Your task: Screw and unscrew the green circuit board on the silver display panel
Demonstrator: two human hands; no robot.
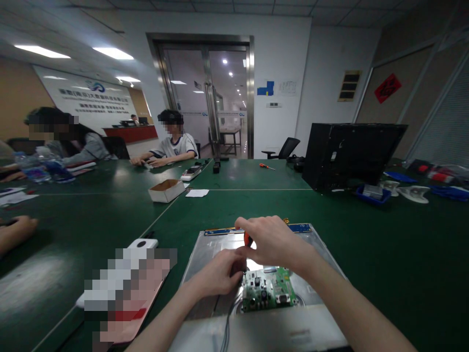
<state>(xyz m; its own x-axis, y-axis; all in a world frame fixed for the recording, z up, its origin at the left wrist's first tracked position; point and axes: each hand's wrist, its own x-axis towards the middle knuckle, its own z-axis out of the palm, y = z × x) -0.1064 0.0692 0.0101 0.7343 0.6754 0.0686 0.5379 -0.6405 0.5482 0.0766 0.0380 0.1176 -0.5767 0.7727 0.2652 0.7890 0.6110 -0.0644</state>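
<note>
The circuit board [270, 288], probably light, stiff and fragile, suits an edge hold; by its far-left corner the right hand [274, 242] grasps a screwdriver [248, 239], the left hand [223, 270] curls (grip unclear)

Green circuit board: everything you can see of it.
The green circuit board is roughly rectangular, crowded with dark and silvery components, with a connector on its near edge. It lies on a silvery metal-looking panel. Grey cables run by its left side. The left hand and a screwdriver are at its far-left corner; actual contact is unclear.
</note>
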